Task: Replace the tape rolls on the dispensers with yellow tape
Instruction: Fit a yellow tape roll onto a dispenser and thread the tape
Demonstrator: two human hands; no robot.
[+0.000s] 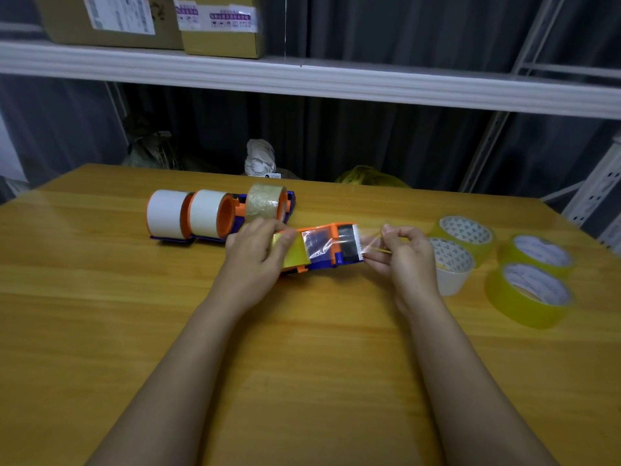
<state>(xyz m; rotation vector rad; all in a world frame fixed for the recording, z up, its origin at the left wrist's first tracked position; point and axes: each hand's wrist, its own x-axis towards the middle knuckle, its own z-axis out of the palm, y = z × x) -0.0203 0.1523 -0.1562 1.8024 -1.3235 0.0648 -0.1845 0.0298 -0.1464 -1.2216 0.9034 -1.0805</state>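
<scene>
An orange and blue tape dispenser (336, 245) lies on the wooden table (302, 364) between my hands. My left hand (257, 255) grips its roll end, where a yellow tape roll (292, 253) sits. The tape strip (316, 245) runs over the dispenser to its toothed blade. My right hand (403, 253) pinches the free tape end (374, 245) just past the blade. Three more dispensers stand behind in a row: two with white rolls (166, 213) (206, 213), one with a clear brownish roll (263, 203).
Right of my hands lie three yellow tape rolls (465, 235) (537, 253) (529, 295) and a white roll (450, 267). A white shelf (302, 79) with cardboard boxes (221, 25) hangs above the table's far edge. Bags lie behind the table.
</scene>
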